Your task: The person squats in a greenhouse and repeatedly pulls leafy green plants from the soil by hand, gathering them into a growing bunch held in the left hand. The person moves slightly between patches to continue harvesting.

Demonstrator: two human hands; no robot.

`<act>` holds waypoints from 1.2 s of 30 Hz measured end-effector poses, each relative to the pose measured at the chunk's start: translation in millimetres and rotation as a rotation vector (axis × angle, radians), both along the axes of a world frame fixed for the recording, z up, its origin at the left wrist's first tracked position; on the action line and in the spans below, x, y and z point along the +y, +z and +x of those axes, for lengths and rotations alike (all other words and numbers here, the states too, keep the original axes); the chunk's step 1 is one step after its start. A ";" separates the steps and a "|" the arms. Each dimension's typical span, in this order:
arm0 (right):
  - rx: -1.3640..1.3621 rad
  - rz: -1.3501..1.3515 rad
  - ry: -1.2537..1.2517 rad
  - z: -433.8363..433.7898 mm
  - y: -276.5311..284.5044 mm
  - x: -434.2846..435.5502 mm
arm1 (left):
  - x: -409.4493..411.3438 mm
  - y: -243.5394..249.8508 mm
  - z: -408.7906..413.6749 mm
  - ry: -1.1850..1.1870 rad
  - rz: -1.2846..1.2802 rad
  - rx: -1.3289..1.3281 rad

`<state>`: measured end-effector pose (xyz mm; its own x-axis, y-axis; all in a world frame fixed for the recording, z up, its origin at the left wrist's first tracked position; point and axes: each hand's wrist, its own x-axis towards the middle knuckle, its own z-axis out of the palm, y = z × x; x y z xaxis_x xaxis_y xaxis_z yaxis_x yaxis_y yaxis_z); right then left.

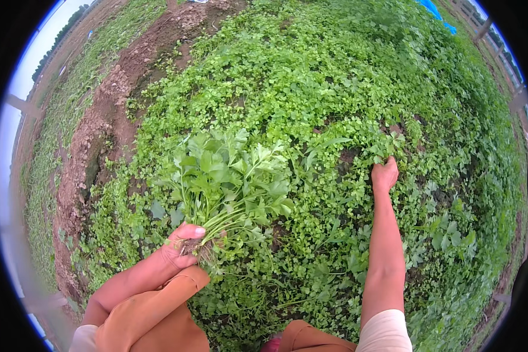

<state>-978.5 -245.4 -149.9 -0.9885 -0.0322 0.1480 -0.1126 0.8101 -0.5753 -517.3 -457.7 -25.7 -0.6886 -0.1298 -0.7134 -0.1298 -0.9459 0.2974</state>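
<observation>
My left hand (pixel 182 248) is closed around a bunch of leafy green seedlings (pixel 229 180), which look like celery. Their pale stems pass between thumb and fingers, and a tangle of soil-covered roots (pixel 200 250) hangs below the grip. Out ahead on the right, my right hand (pixel 385 174) reaches down into the dense bed of young green plants (pixel 281 101). Its fingers are pinched at the base of a leafy sprig (pixel 389 147); the fingertips are partly hidden by foliage.
A raised ridge of brown soil (pixel 94 119) borders the bed on the left, with another green strip (pixel 77 92) beyond it. Posts (pixel 483 30) stand along the right edge. A blue sheet (pixel 432 9) lies at the far right. My bent knee (pixel 154 308) is below my left arm.
</observation>
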 end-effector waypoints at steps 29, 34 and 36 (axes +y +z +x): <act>-0.517 -0.290 0.415 118.1 117.5 170.2 | 27.8 11.2 -16.3 0.112 -0.153 0.155; -0.545 -0.554 0.728 177.4 173.9 156.0 | 32.1 16.5 -24.4 0.122 -0.212 0.140; -0.695 -0.403 1.308 201.3 184.1 130.5 | 34.8 16.1 -28.1 0.156 -0.209 0.146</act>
<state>-777.2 -114.9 34.2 -0.1759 -0.9788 -0.1045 -0.2248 0.1433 -0.9638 -545.4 -422.9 -9.6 -0.7424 -0.3755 -0.5548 0.0706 -0.8674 0.4927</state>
